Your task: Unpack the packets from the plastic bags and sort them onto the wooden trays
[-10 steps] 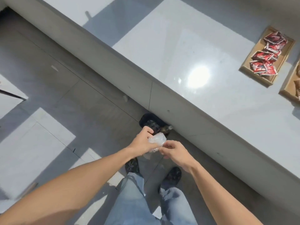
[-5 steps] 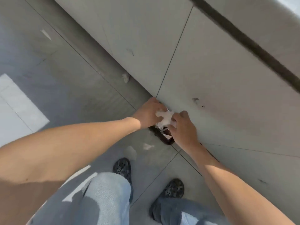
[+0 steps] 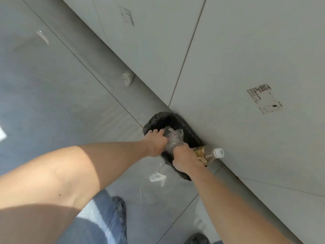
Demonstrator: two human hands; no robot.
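Note:
A crumpled clear plastic bag [image 3: 174, 139] is squeezed between my two hands, low over a black bin bag [image 3: 175, 120] that stands open on the floor against the counter's side panel. My left hand [image 3: 155, 144] grips the bag from the left and my right hand [image 3: 184, 158] grips its lower end. No packets or wooden trays are in view.
A bottle of amber liquid with a white cap [image 3: 210, 154] lies beside the bin bag, just right of my right hand. Scraps of clear plastic [image 3: 157, 177] and white paper [image 3: 127, 78] lie on the grey floor tiles. The counter's side panel [image 3: 246, 50] fills the right.
I have bent down from above the counter toward the floor. Both hands carried the crumpled bag down to the mouth of the black bin bag; the trays have left the view.

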